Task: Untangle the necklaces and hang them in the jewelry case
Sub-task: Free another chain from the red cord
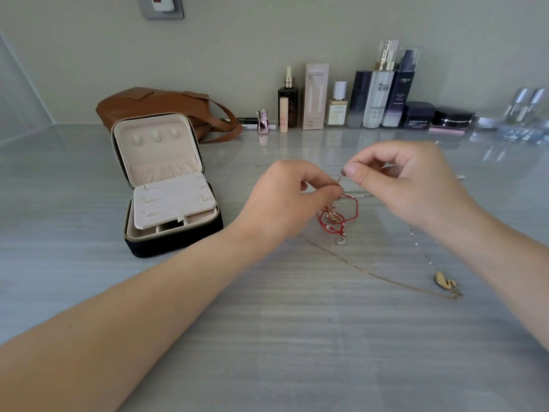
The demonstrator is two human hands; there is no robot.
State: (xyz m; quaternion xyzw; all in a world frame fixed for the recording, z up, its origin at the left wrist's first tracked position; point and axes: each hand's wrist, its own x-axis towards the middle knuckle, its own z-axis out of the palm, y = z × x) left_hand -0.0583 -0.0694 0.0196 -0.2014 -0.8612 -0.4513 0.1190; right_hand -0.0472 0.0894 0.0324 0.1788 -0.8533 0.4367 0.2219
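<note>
A tangle of necklaces lies mid-table: a red cord necklace [341, 214] knotted with thin chains and a small silver pendant [341, 241]. My left hand [285, 200] pinches the tangle at its top. My right hand [398, 179] pinches a thin chain just above and to the right. A gold chain [371, 273] runs from the tangle to a swan-shaped pendant [444, 280] at the right. The black jewelry case [166, 185] stands open at the left, its lid upright with three hooks and a pocket, all bare.
A brown leather bag [157, 108] lies behind the case. Several cosmetic bottles and jars [371, 99] line the back wall, with glass bottles [525, 108] at the far right. The grey table [267, 322] stretches wide in front of my arms.
</note>
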